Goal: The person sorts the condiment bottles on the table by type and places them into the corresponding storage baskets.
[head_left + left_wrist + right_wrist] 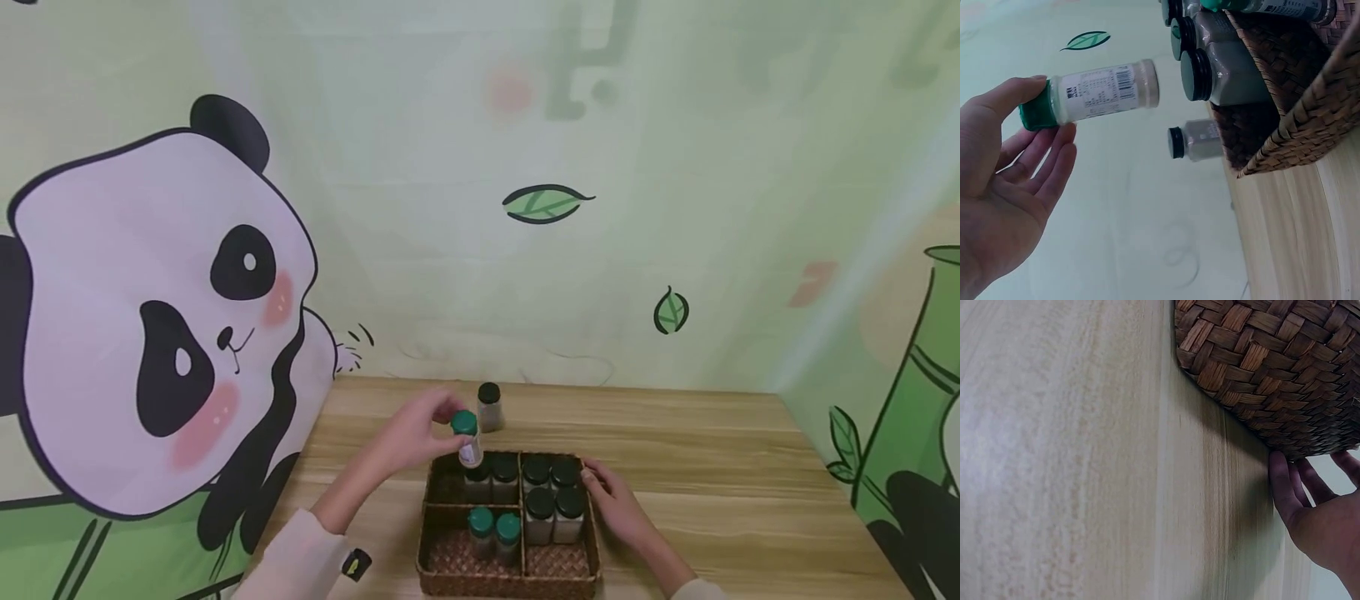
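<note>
By its green cap, my left hand [420, 429] pinches a seasoning bottle [1100, 92] with a white printed label. The bottle is held above the back left compartment of a brown woven basket [468, 581]. In that compartment stand two black-capped jars [505, 479]. Two green-capped bottles [507, 537] stand in the front left compartment, and several black-capped jars [540, 517] fill the back of the right side. My right hand [618, 504] rests against the basket's far right corner; in the right wrist view its extended fingers [1282, 484] touch the woven wall.
Behind the basket, a single black-capped jar [490, 412] stands on the wooden table [697, 467]. Woven dividers [472, 506] split the basket. A cloth backdrop [420, 208] with a panda and leaves rises at the table's far edge.
</note>
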`<act>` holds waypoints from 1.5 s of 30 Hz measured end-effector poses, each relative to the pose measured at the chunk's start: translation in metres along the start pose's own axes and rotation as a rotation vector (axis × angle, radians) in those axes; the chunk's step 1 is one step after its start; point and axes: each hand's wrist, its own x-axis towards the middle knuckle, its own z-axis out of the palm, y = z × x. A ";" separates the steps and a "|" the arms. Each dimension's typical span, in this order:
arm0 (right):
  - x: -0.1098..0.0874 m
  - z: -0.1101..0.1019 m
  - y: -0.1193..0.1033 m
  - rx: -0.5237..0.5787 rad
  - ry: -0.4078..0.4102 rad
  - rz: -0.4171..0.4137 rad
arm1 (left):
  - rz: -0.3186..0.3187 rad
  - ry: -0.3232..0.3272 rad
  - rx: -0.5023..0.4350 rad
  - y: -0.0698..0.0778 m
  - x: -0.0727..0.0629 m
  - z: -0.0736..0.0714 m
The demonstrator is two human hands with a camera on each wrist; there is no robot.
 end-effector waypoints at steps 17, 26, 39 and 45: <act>0.003 -0.003 -0.001 -0.032 0.007 -0.018 | -0.061 -0.181 -0.027 -0.006 -0.052 0.015; 0.002 0.000 -0.001 -0.029 0.005 -0.017 | -0.061 -0.255 0.017 -0.028 -0.072 0.045; 0.001 0.001 -0.004 -0.032 0.006 0.009 | -0.075 -0.255 0.025 -0.033 -0.079 0.064; -0.001 0.002 -0.002 -0.030 0.001 0.012 | -0.091 -0.276 0.047 -0.032 -0.078 0.064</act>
